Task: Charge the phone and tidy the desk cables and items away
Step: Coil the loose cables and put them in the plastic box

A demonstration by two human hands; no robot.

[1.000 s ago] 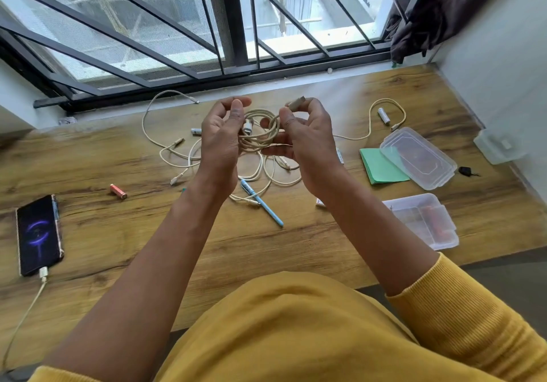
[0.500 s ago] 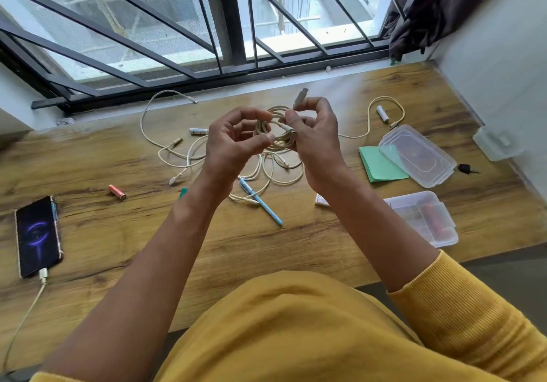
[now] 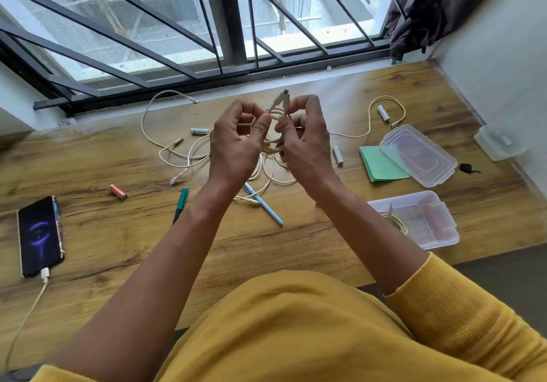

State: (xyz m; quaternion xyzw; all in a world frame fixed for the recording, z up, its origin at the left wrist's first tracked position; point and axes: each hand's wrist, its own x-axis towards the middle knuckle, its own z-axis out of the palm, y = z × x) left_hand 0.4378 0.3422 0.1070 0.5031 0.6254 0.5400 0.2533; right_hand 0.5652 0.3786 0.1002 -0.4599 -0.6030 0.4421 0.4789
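Note:
Above the wooden desk, my left hand and my right hand together grip a coiled cream cable, its plug ends sticking up between my fingers. More cream cables lie loose on the desk behind my hands, one trailing to the right. The phone lies at the left with its screen lit and a white charging cable plugged into its near end. An open clear box at the right holds a coiled cable.
Scattered on the desk: a red battery, white batteries, a green marker, a blue pen, green sticky notes, the clear box lid, a small black item. A barred window runs along the back.
My hands have drawn closer together around the coil, and the plug ends now stand up between my fingertips. The green marker has come into view below my left wrist.

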